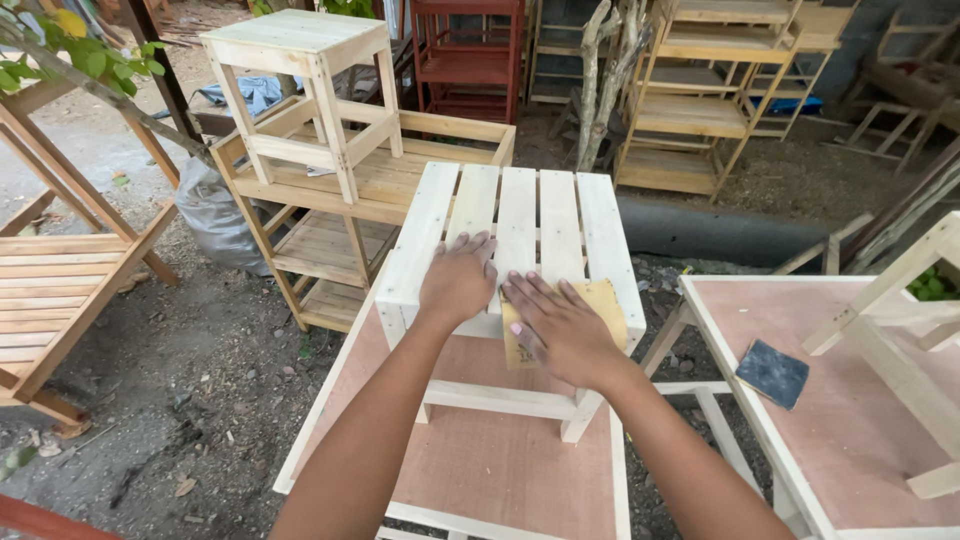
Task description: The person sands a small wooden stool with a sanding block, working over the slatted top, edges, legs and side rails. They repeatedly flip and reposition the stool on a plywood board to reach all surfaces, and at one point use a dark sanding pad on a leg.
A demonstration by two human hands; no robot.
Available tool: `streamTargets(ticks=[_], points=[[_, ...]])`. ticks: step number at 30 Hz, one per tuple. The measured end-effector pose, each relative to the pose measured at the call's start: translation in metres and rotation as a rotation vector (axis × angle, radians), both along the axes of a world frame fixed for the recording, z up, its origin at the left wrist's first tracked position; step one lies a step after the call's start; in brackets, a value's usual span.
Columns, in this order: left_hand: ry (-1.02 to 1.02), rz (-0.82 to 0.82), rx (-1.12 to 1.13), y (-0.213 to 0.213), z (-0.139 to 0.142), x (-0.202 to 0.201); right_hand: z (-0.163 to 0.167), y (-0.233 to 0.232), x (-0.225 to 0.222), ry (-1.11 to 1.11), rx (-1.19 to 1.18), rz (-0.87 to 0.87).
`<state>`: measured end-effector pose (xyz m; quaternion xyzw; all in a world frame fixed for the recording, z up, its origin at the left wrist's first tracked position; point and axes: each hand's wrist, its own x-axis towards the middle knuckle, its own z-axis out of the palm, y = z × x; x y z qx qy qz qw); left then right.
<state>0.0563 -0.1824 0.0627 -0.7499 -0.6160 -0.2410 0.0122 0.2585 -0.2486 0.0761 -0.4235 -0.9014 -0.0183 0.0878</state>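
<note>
A small pale wooden stool [520, 215] with a slatted top stands on a low table with a pinkish plywood top [500, 470]. My left hand [457, 282] lies flat on the stool's near left slats, fingers together. My right hand [560, 328] presses a tan sheet of sandpaper [605, 300] flat against the stool's near right edge, fingers spread over the sheet.
A second plywood-topped table [850, 420] at the right carries a dark sanding pad [772, 373] and part of another stool [900, 290]. Wooden shelf racks [330, 210], a stool [300, 70] on top, and more racks [700, 110] stand behind. A folding slatted piece [60, 290] sits left on dirt ground.
</note>
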Motion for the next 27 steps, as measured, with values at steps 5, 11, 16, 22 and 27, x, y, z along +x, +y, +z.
streamTargets(ticks=[5,11,16,22,27], points=[[-0.109,-0.066,0.158,0.005,0.0,-0.007,0.003,0.041,-0.015,-0.014,-0.112,0.01],[-0.374,-0.102,0.21,0.006,0.011,-0.015,0.0,0.119,-0.038,-0.029,-0.174,0.078],[-0.369,-0.148,0.371,0.021,0.011,-0.009,-0.015,0.182,-0.056,-0.006,-0.193,0.063],[-0.427,-0.233,0.283,0.043,0.009,0.008,-0.009,0.239,-0.063,0.077,-0.269,0.044],[-0.066,-0.139,-0.093,0.047,0.015,0.012,-0.005,0.266,-0.056,0.782,-0.711,0.077]])
